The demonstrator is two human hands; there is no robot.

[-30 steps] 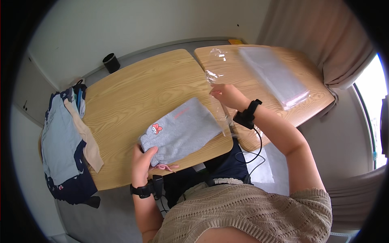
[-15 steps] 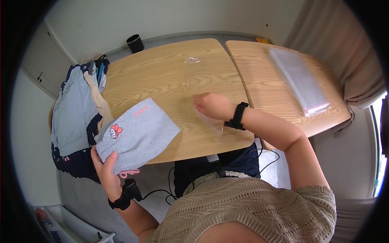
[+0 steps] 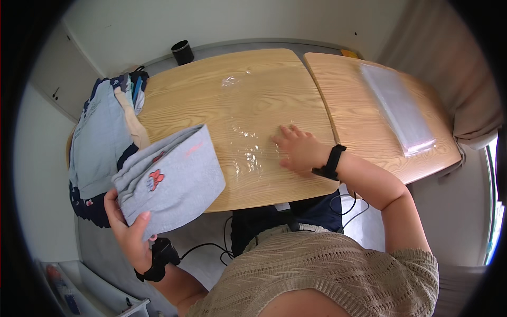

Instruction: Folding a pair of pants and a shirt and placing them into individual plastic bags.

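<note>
My left hand (image 3: 130, 227) grips a folded grey garment (image 3: 185, 182) by its gathered end, thumb on top and fingers beneath. The cloth bears a small red-and-white cartoon figure and pink lettering, and it is tilted above the table's near left edge. A clear plastic bag (image 3: 245, 153) lies flat on the wooden table, its glints showing where the film wrinkles. My right hand (image 3: 302, 150) rests palm down with spread fingers at the bag's right side, holding nothing.
Stacked clothes (image 3: 100, 142) in pale blue, navy and beige cover the table's left end. On the second table (image 3: 343, 95) at right lies a pile of clear bags (image 3: 398, 111). A black bin (image 3: 182, 53) stands beyond, and a white container (image 3: 100, 288) sits lower left.
My right hand has gone from closed to spread and moved right, and the clear bag now lies flatter. The grey garment has tilted and shifted slightly left, showing its folded layers.
</note>
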